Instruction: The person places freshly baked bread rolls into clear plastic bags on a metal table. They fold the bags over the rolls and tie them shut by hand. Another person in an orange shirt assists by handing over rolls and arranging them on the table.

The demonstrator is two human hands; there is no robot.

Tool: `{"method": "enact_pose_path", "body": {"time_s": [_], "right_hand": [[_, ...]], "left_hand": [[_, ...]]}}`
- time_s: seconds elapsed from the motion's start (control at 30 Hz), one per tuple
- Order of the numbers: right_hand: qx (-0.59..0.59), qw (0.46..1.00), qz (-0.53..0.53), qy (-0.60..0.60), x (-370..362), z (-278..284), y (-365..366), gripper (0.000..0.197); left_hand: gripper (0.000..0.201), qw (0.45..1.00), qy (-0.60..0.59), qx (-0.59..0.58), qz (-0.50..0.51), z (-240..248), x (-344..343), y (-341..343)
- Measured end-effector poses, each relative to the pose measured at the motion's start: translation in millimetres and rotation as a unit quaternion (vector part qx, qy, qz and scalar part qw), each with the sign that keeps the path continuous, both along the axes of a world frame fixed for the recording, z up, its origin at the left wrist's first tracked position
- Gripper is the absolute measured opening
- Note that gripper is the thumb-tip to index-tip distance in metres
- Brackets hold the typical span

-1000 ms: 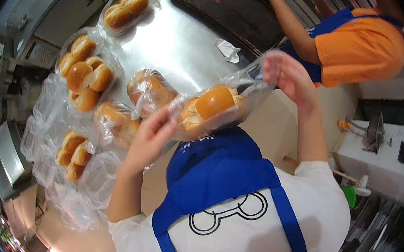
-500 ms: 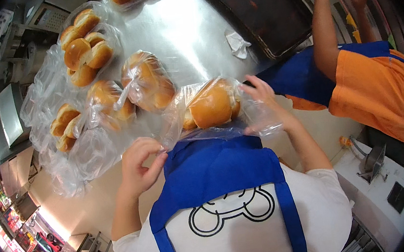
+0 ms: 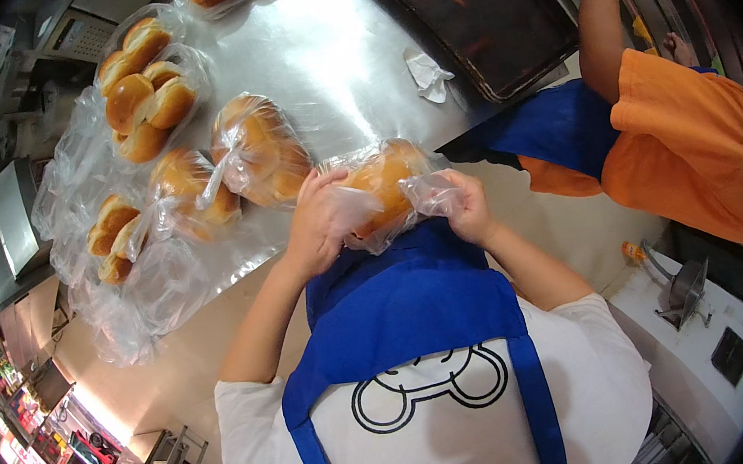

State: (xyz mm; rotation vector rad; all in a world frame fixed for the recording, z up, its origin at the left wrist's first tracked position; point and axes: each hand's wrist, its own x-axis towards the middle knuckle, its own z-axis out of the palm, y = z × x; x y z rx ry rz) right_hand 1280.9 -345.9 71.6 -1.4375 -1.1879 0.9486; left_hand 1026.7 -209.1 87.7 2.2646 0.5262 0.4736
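Both hands hold one clear plastic bag of golden buns [image 3: 383, 193] in front of the person's chest, just above the top edge of the blue apron [image 3: 415, 304] and at the near edge of the steel table [image 3: 345, 63]. The left hand [image 3: 318, 222] wraps the bag's left end, fingers curled and pressed into the plastic; the right hand [image 3: 467, 206] pinches the gathered film at the right end between thumb and fingers, though the crumpled plastic hides exactly how the fingertips meet. The bag is lifted clear of the table, as far as the view tells. Just beyond the left hand lies another filled bag of buns [image 3: 259, 153], and beside it, further left, a bag with two buns [image 3: 186, 190]. More bagged buns sit toward the far left corner [image 3: 140, 93], with loose empty plastic bags [image 3: 125, 303] spread along the table's left edge. A crumpled white paper scrap [image 3: 427, 74] lies near a dark baking tray [image 3: 475, 13] at the far right of the table. To the right, another person in an orange shirt [image 3: 688, 144] reaches an arm up and away.
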Motion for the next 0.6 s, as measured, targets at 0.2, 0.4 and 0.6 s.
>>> {"method": "enact_pose_path", "body": {"time_s": [0.2, 0.4, 0.6], "right_hand": [[0.061, 0.972, 0.089, -0.21, 17.0, 5.8, 6.5, 0.032], [0.014, 0.937, 0.117, -0.328, 16.1, 3.0, 17.5, 0.028], [0.024, 0.855, 0.222, -0.469, 18.2, -2.2, 9.6, 0.025]], "left_hand": [[0.022, 0.994, -0.037, -0.039, 0.097, 27.0, -22.3, -20.1], [0.026, 0.976, 0.172, 0.133, 0.028, 7.0, -8.0, -1.8], [0.027, 0.949, 0.246, 0.189, 0.056, 8.8, -6.5, -21.7]]}}
